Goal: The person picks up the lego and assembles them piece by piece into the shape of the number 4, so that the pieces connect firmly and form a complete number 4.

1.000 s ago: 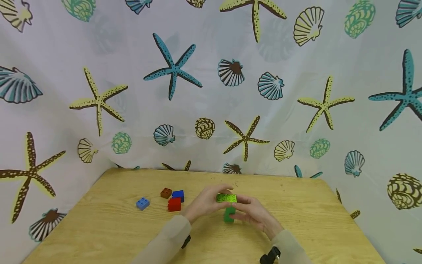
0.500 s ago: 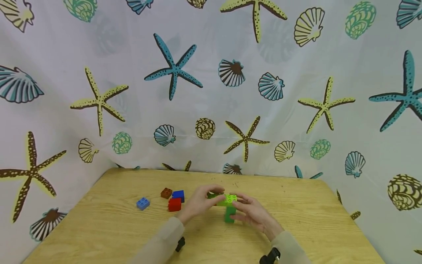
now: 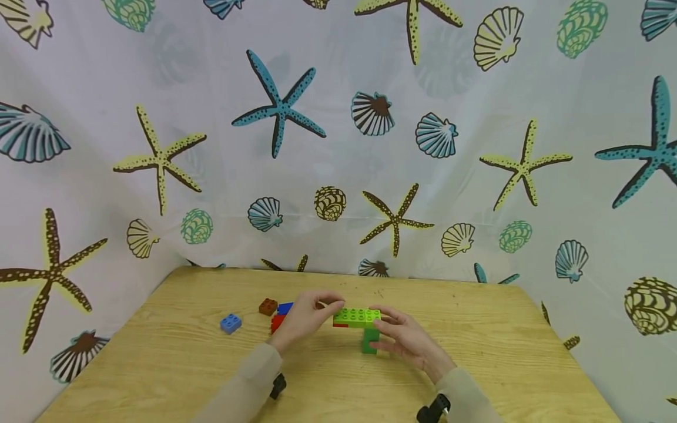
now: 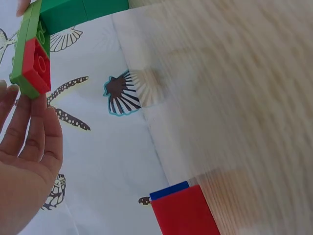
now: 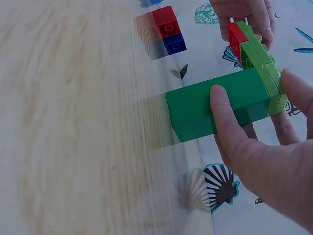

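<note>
The right grip point(image 3: 409, 341) is closed around an upright dark green stack point(image 5: 220, 105), with one finger laid along its side and other digits reaching up to the light green bar point(image 3: 357, 317) on top. The left grip point(image 3: 307, 314) is slack, its fingers loosely extended and a gap showing between thumb and forefinger, at the far left end of that bar. Whether its fingertips touch the bar there cannot be told.

The stack consists of two dark green bricks, the seam between them plain in the right wrist view, and it stands on the worktop point(image 3: 476, 352). The bar lies across its top, stud side up, and overhangs well to the left. A seam crosses the bar near its right end. A small red brick point(image 4: 36, 66) is fixed beneath the overhanging end, clear of the worktop (its hollow underside is exposed).

To the left, partly behind the left grip in the head view, a loose red brick point(image 5: 167, 23) and a dark blue brick point(image 5: 175, 44) lie touching, both on their sides. A brown brick point(image 3: 268, 306) sits near the blue one, studs upward. A light blue brick point(image 3: 230, 324) lies apart, farther left. A patterned cloth point(image 3: 328, 158) hangs behind.
</note>
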`<move>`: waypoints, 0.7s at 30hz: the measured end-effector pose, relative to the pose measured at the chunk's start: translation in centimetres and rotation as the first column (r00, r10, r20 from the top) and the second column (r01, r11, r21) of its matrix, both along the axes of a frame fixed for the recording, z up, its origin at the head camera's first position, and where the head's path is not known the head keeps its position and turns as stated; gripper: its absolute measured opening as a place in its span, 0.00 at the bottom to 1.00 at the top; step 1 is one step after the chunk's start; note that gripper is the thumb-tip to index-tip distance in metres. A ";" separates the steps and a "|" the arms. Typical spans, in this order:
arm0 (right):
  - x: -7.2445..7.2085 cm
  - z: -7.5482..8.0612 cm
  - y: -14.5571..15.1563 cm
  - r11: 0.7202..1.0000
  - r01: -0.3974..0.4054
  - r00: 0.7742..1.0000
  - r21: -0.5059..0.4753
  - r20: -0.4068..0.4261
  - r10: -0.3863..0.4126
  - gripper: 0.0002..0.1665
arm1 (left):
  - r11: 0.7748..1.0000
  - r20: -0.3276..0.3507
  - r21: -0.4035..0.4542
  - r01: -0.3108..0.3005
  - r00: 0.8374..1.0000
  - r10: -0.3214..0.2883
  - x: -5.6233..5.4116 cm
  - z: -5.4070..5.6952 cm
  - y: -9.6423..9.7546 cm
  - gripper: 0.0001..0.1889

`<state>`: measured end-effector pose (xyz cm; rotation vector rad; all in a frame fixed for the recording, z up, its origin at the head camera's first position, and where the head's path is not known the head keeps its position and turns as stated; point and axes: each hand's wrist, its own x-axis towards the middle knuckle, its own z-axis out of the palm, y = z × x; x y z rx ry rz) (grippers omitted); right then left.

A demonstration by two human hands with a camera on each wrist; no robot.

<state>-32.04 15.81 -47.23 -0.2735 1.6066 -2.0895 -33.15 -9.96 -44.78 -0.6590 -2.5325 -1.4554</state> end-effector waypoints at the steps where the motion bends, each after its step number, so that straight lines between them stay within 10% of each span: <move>1: 0.0 0.0 0.0 1.000 0.002 1.000 -0.002 0.000 -0.002 0.32 | 1.000 -0.002 0.005 -0.006 1.000 0.006 -0.1 0.0 -0.2 0.08; 21: 0.2 0.2 0.1 1.000 -0.004 1.000 -0.007 -0.001 0.004 0.33 | 0.989 0.100 0.035 -0.140 0.986 0.136 -2.1 -0.2 -5.0 0.09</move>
